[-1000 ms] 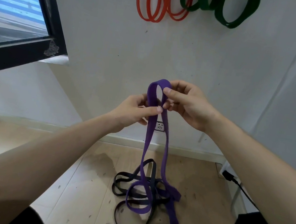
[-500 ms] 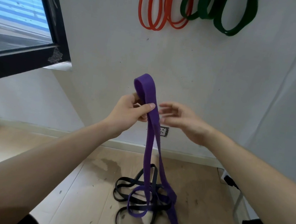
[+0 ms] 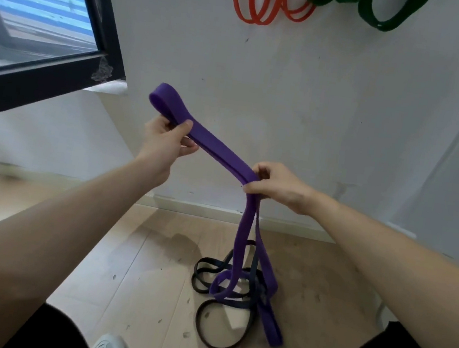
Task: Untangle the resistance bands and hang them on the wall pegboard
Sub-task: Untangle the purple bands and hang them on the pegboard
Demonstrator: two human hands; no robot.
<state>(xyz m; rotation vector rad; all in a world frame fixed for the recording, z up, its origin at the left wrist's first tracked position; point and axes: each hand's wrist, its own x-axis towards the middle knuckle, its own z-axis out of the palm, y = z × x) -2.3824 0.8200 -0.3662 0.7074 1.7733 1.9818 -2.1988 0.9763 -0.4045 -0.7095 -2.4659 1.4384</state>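
Left hand (image 3: 165, 139) is raised, forearm extended forward; thumb on top and fingers curled beneath pinch the doubled purple band (image 3: 219, 152) just below its looped end; right hand (image 3: 276, 186) sits lower, fingers curled round the same band where it bends downward; the band slopes down between the two hands, then hangs to the floor (image 3: 119, 290), its lower part lying among the black bands (image 3: 205, 284); whether it threads through them cannot be made out; orange bands (image 3: 256, 8) and green bands (image 3: 383, 18) hang on the wall (image 3: 332, 114), cut off by the top edge.
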